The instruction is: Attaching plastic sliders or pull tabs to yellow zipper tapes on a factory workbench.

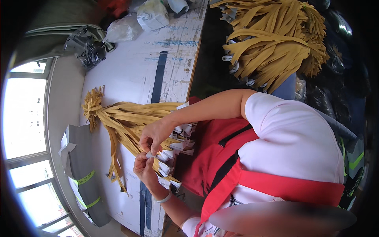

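Note:
Both of my hands meet over a bundle of mustard-yellow strips (136,108) that look like zipper tape, fanned across the table. My right hand (156,133), on the upper arm in the picture, has thumb and fingers pinched together. Just below it, my left hand (144,168), with a pale band on its wrist, also pinches. Between their fingertips shows a small pale grey-white tab (150,155). White folded ends (164,168) of several strips lie close beside my hands, along the table's near edge. My fingers partly hide the tab and its joint with any strip.
The strips gather in a knot (93,104) across the white table (118,71). Grey wrapped packs (85,181) stand by the windows. Clear plastic bags (126,27) and a black bag (92,53) lie at the upper left. Another large strip pile (272,43) is at the upper right.

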The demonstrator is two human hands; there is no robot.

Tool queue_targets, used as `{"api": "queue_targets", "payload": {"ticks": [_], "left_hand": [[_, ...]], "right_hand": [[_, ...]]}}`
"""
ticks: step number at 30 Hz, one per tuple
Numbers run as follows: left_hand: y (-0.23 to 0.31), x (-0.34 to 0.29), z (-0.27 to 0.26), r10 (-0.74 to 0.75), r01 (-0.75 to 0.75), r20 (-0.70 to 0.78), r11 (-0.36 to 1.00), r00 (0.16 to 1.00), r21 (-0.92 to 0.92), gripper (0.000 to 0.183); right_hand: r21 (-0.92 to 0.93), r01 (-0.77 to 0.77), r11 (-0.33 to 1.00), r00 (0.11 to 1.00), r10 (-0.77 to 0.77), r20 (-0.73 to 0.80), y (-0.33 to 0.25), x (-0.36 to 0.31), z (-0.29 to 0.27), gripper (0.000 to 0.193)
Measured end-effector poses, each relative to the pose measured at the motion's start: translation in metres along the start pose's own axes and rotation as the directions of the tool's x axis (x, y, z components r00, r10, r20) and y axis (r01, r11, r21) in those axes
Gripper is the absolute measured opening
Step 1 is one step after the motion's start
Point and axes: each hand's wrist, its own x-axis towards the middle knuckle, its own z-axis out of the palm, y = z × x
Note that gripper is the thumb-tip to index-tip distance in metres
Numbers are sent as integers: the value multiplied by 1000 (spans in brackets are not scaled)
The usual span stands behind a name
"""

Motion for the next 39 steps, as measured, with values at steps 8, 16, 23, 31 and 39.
{"api": "queue_targets", "payload": {"ticks": [8,16,23,31,39], "left_hand": [[-1,1,17,26,-39,-158,996,987,-83,12],[-29,0,59,370,-302,-394,927,841,225,6],[-8,0,11,187,-172,-259,982,948,77,18],[-14,3,17,348,-293,-203,921,915,257,14],[-32,0,16,318,-262,-152,917,936,301,16]], "right_hand": [[-436,40,899,978,-125,-168,-35,-17,16,16],[-769,-83,634,721,-494,-485,23,8,23,11],[-261,116,958,882,-220,-416,11,-5,33,5],[9,-5,1000,859,9,-512,2,-10,40,16],[100,-264,959,833,279,-478,16,-19,37,22]]}}
